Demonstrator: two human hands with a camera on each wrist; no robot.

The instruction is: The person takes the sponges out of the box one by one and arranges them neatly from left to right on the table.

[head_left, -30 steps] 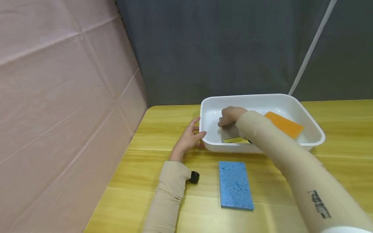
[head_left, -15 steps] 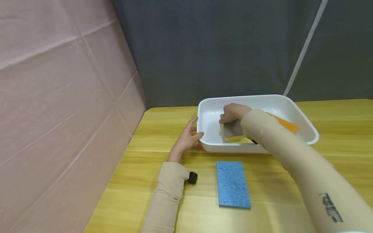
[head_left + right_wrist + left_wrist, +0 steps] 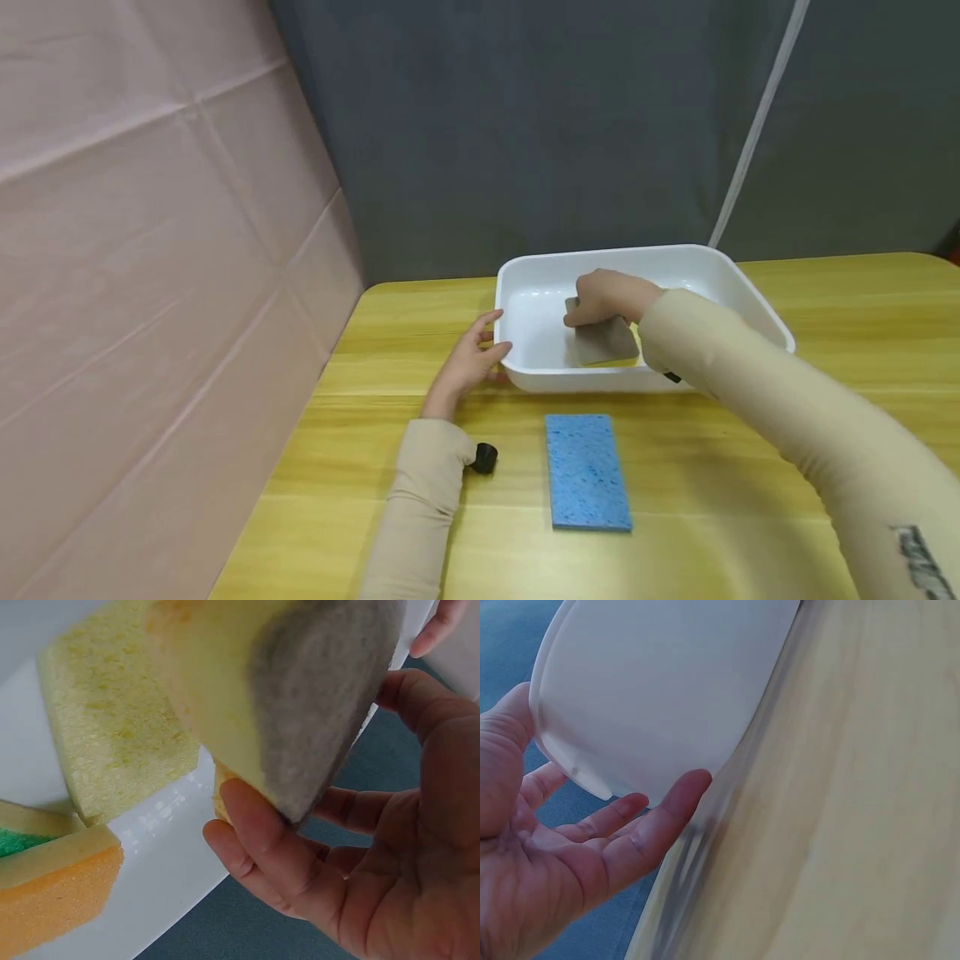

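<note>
The white tub (image 3: 525, 275) is blocking the far table; its left corner is being taken up by the left hand (image 3: 468, 362). The blue sponge (image 3: 587, 472) is lying near, bare wood lying open right of it.

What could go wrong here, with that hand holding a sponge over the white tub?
The right hand grips the grey-faced sponge only by one edge, so it might slip and drop onto the sponges already in the tub. The left hand merely touches the tub's corner with straight fingers, so a hard press inside could slide the tub across the table. The blue sponge lies close under the right sleeve and could get swept aside.
</note>
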